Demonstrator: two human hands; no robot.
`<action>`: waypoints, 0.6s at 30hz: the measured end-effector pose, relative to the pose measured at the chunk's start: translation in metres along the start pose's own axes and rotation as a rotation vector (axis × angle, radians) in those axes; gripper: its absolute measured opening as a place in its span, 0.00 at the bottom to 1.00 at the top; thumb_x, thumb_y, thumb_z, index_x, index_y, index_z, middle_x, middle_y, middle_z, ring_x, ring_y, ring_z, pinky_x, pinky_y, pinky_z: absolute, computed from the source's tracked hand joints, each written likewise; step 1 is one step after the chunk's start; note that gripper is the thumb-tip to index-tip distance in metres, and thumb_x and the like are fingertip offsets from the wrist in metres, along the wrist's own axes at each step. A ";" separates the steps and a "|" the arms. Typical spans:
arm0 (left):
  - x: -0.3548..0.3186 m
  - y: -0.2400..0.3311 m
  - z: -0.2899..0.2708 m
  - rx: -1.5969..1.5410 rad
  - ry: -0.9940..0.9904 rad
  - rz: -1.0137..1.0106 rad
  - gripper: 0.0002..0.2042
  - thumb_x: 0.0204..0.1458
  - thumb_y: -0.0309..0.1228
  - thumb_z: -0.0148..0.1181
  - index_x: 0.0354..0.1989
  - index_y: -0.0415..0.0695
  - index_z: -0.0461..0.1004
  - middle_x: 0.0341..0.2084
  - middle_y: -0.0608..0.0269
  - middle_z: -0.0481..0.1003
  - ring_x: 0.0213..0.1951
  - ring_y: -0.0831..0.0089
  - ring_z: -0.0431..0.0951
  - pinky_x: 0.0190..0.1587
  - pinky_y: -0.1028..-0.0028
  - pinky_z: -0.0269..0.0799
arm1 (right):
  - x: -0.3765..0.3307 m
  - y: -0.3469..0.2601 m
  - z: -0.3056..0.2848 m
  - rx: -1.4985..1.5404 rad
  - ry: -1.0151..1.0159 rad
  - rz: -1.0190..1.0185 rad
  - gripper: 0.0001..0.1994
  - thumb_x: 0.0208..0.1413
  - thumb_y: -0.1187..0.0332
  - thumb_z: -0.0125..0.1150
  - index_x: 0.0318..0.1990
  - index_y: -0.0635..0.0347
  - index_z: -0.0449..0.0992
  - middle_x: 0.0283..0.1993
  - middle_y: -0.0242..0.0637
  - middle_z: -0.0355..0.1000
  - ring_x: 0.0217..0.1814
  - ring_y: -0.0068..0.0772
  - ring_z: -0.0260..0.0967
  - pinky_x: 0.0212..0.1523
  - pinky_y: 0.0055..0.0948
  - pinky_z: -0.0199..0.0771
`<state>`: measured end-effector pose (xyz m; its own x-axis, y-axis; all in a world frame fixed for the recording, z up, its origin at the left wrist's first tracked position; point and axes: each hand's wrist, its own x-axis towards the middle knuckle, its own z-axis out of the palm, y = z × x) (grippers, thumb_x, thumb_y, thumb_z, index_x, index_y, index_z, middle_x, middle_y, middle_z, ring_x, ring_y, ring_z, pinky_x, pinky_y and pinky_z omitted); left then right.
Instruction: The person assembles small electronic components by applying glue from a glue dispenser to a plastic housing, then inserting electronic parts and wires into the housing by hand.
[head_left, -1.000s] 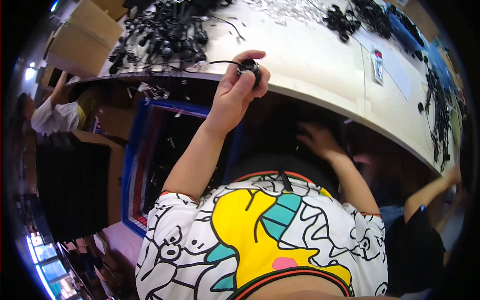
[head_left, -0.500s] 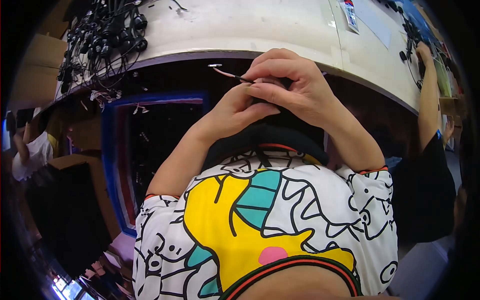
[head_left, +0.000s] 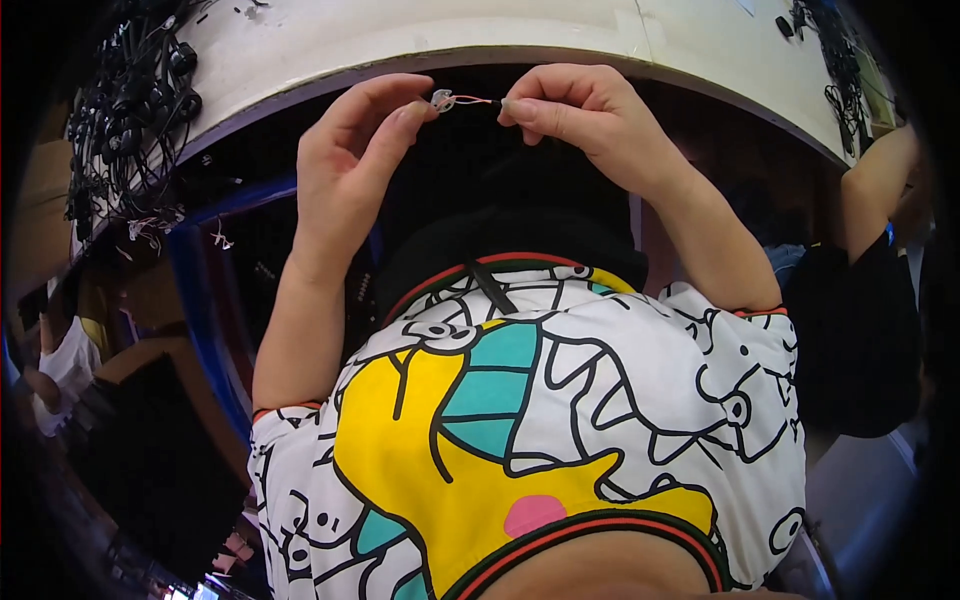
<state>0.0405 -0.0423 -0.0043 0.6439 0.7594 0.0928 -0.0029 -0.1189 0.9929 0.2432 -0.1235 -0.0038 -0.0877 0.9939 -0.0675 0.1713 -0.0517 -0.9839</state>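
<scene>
The white counter (head_left: 420,40) is curving overhead, a heap of black cables (head_left: 125,110) lying at its left. Below its edge, the left hand (head_left: 350,160) and right hand (head_left: 580,115) are pinching a thin pinkish wire (head_left: 462,99) between them, fingertips clamped on either end.

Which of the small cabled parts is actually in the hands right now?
The pale little piece on a thin reddish wire, pinched between left hand and right hand; the black ones lie heaped on the table's far left.
</scene>
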 end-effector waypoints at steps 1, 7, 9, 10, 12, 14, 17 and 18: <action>0.002 -0.001 0.002 0.009 -0.012 0.029 0.08 0.49 0.25 0.53 0.37 0.36 0.72 0.29 0.63 0.74 0.31 0.82 0.72 0.35 0.85 0.66 | -0.001 0.000 0.000 -0.009 -0.020 0.011 0.09 0.52 0.66 0.52 0.34 0.63 0.72 0.30 0.30 0.69 0.29 0.15 0.62 0.33 0.14 0.64; 0.010 0.003 0.013 0.039 -0.095 -0.105 0.08 0.49 0.27 0.54 0.34 0.35 0.73 0.25 0.64 0.74 0.29 0.82 0.73 0.31 0.86 0.66 | -0.011 0.000 -0.010 0.002 -0.056 0.051 0.08 0.52 0.67 0.52 0.33 0.63 0.72 0.28 0.28 0.68 0.29 0.14 0.61 0.32 0.13 0.63; 0.012 0.009 0.021 -0.048 -0.122 -0.129 0.08 0.48 0.27 0.54 0.34 0.35 0.73 0.26 0.63 0.75 0.29 0.81 0.73 0.30 0.86 0.66 | -0.018 -0.009 -0.019 -0.012 -0.029 0.012 0.08 0.51 0.68 0.53 0.33 0.63 0.72 0.28 0.28 0.68 0.29 0.14 0.61 0.32 0.13 0.63; 0.012 0.013 0.026 -0.135 -0.145 -0.157 0.08 0.48 0.27 0.54 0.34 0.35 0.73 0.26 0.62 0.75 0.28 0.81 0.73 0.29 0.86 0.66 | -0.023 -0.017 -0.026 -0.025 -0.005 -0.024 0.07 0.51 0.68 0.53 0.33 0.63 0.72 0.27 0.28 0.67 0.29 0.14 0.61 0.32 0.13 0.63; 0.013 0.021 0.039 -0.223 -0.200 -0.178 0.08 0.48 0.27 0.55 0.34 0.35 0.73 0.27 0.62 0.75 0.29 0.81 0.73 0.29 0.85 0.66 | -0.032 -0.029 -0.042 -0.098 0.043 -0.114 0.05 0.49 0.70 0.55 0.31 0.63 0.73 0.26 0.27 0.67 0.27 0.13 0.61 0.30 0.12 0.62; 0.013 0.021 0.048 -0.307 -0.252 -0.200 0.08 0.48 0.27 0.55 0.34 0.35 0.73 0.27 0.61 0.75 0.29 0.80 0.74 0.30 0.85 0.67 | -0.040 -0.037 -0.054 -0.243 0.059 -0.049 0.05 0.48 0.71 0.56 0.30 0.63 0.73 0.25 0.27 0.67 0.26 0.13 0.61 0.28 0.11 0.61; 0.014 0.015 0.056 -0.199 -0.176 -0.171 0.08 0.47 0.26 0.55 0.34 0.35 0.73 0.25 0.61 0.75 0.29 0.80 0.74 0.30 0.85 0.67 | -0.044 -0.033 -0.055 -0.199 -0.029 0.140 0.05 0.47 0.71 0.58 0.31 0.62 0.74 0.26 0.27 0.67 0.25 0.12 0.61 0.26 0.10 0.61; 0.015 0.013 0.057 -0.195 -0.184 -0.171 0.08 0.47 0.26 0.55 0.34 0.35 0.73 0.25 0.61 0.75 0.29 0.80 0.74 0.30 0.85 0.67 | -0.044 -0.021 -0.050 -0.178 -0.002 0.060 0.07 0.50 0.69 0.55 0.32 0.63 0.73 0.25 0.27 0.67 0.24 0.11 0.60 0.26 0.11 0.61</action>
<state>0.0932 -0.0690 0.0060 0.7753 0.6272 -0.0745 -0.0176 0.1394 0.9901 0.2924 -0.1614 0.0282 -0.0735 0.9894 -0.1255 0.3469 -0.0926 -0.9333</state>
